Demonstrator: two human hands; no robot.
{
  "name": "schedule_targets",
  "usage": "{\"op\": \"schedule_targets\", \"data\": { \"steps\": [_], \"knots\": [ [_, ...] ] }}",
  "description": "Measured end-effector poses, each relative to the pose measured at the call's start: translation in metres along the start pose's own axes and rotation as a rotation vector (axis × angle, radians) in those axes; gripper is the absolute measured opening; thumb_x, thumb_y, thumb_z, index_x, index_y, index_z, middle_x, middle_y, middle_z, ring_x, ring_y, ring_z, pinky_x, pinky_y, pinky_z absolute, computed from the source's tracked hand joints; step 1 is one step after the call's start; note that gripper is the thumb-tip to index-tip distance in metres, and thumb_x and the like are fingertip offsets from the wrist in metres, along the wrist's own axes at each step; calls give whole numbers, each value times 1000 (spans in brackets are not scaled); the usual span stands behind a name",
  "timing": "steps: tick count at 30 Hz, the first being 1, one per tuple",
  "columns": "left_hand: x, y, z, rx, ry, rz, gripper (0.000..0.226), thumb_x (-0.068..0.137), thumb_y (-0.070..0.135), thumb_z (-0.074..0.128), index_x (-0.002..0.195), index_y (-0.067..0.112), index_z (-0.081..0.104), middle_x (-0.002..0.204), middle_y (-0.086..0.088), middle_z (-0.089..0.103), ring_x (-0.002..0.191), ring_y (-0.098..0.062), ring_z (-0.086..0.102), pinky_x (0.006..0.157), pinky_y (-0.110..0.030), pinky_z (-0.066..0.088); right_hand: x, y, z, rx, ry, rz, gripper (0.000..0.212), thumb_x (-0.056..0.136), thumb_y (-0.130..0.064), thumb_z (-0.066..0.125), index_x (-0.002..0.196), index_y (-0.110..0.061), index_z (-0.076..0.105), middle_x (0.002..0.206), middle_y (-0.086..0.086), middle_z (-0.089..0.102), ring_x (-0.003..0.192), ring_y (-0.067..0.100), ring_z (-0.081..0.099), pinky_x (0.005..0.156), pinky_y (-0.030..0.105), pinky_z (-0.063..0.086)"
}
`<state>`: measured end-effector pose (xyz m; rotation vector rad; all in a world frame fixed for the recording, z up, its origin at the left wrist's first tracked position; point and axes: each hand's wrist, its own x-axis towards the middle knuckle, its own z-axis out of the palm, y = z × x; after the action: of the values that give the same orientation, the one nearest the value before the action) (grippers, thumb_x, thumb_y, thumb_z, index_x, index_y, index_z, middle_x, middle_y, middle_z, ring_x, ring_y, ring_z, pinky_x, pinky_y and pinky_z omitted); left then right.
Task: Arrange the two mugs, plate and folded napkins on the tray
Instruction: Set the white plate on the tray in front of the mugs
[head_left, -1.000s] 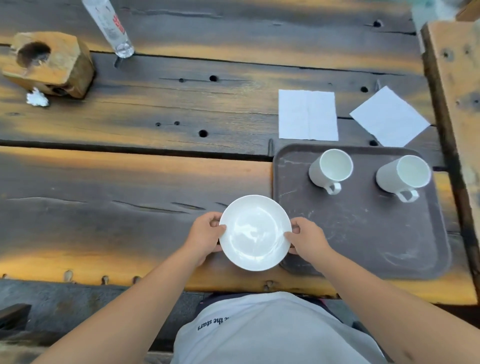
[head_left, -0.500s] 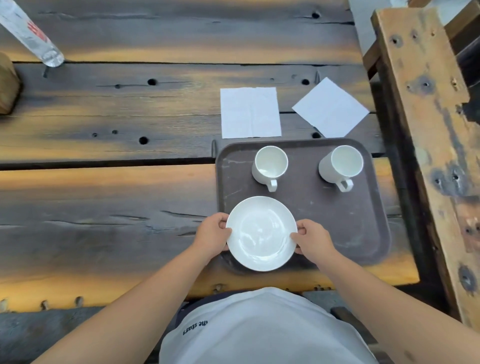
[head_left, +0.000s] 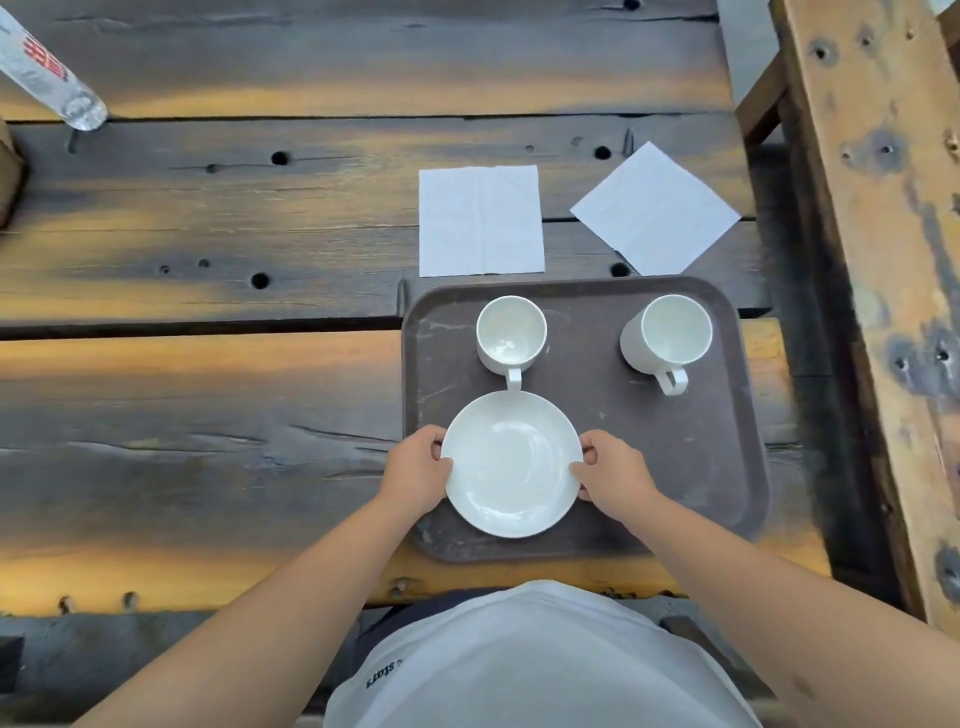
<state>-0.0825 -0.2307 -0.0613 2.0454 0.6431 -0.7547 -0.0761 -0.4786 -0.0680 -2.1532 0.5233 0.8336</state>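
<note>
A white plate (head_left: 511, 462) is over the near-left part of the brown tray (head_left: 722, 452). My left hand (head_left: 415, 470) grips its left rim and my right hand (head_left: 613, 475) grips its right rim. Two white mugs stand upright at the tray's far side, the left mug (head_left: 511, 332) just beyond the plate, the right mug (head_left: 667, 332) with its handle toward me. Two white napkins lie flat on the table beyond the tray: a left napkin (head_left: 480, 221) squared to the tray and a right napkin (head_left: 654, 208) turned like a diamond.
The tray rests near the front edge of a dark wooden plank table (head_left: 208, 415). A clear plastic bottle (head_left: 49, 78) stands at the far left. A wooden beam (head_left: 878, 260) runs along the right side, close to the tray.
Both hands have carried the plate from the table's bare wood left of the tray onto the tray's near-left area. The view has also shifted to the right.
</note>
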Motion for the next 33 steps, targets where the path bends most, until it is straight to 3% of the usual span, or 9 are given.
{"op": "schedule_targets", "data": {
  "steps": [8, 11, 15, 18, 22, 25, 27, 30, 33],
  "knots": [
    [-2, 2, -3, 119, -10, 43, 22, 86, 2, 57, 100, 20, 61, 78, -4, 60, 80, -27, 62, 75, -47, 57, 5, 0, -4, -91, -1, -3, 13, 86, -11, 60, 86, -23, 55, 80, 3, 64, 75, 22, 63, 72, 45, 59],
    [-3, 1, -4, 164, -36, 61, 18, 87, 4, 59, 100, 17, 61, 76, -3, 61, 73, -24, 61, 67, -38, 53, 5, 0, -6, -103, -5, 5, 9, 86, -13, 61, 85, -21, 56, 79, 2, 65, 74, 23, 64, 73, 46, 58],
    [-5, 2, -5, 186, -46, 71, 16, 88, 6, 59, 100, 18, 60, 79, -2, 62, 74, -21, 58, 60, -30, 44, 3, -1, -9, -111, -11, 9, 7, 84, -16, 63, 83, -20, 57, 77, 1, 66, 72, 22, 65, 70, 41, 57],
    [-6, 4, -7, 242, -27, 94, 22, 90, 13, 58, 113, 14, 58, 89, -1, 62, 83, -19, 55, 64, -30, 41, 1, -1, -13, -124, 2, -10, 11, 84, -19, 65, 90, -19, 57, 79, -2, 65, 75, 16, 61, 64, 31, 51],
    [-12, 10, -13, 368, 20, 175, 42, 92, 27, 55, 129, 9, 47, 119, -8, 53, 100, -23, 51, 82, -38, 47, -9, -6, -19, -222, 29, -116, 27, 86, -32, 67, 106, -25, 51, 93, -8, 58, 85, 14, 57, 71, 31, 50],
    [-19, 12, -19, 569, 47, 261, 62, 93, 45, 50, 146, 19, 30, 147, -3, 35, 125, -24, 45, 93, -44, 49, -20, -17, -24, -413, 20, -250, 29, 84, -42, 63, 107, -31, 49, 103, -10, 57, 91, 14, 56, 72, 38, 54],
    [-24, 14, -23, 675, 68, 330, 72, 91, 56, 45, 150, 25, 21, 157, -1, 22, 140, -25, 30, 101, -46, 44, -27, -25, -26, -540, 2, -329, 45, 82, -48, 63, 121, -32, 47, 124, -9, 53, 112, 19, 52, 80, 40, 52],
    [-31, 20, -27, 772, 84, 380, 84, 85, 71, 36, 153, 30, 10, 163, -3, 7, 148, -26, 12, 110, -47, 35, -35, -32, -27, -707, -32, -367, 81, 81, -60, 59, 147, -29, 25, 160, -1, 19, 144, 24, 20, 105, 45, 40],
    [-39, 28, -31, 869, 120, 420, 91, 79, 81, 23, 154, 34, 0, 164, -3, -7, 150, -28, -2, 115, -50, 21, -45, -39, -26, -792, -7, -401, 101, 74, -76, 51, 152, -28, 10, 163, 2, -4, 149, 22, -1, 114, 45, 26]
  ]
}}
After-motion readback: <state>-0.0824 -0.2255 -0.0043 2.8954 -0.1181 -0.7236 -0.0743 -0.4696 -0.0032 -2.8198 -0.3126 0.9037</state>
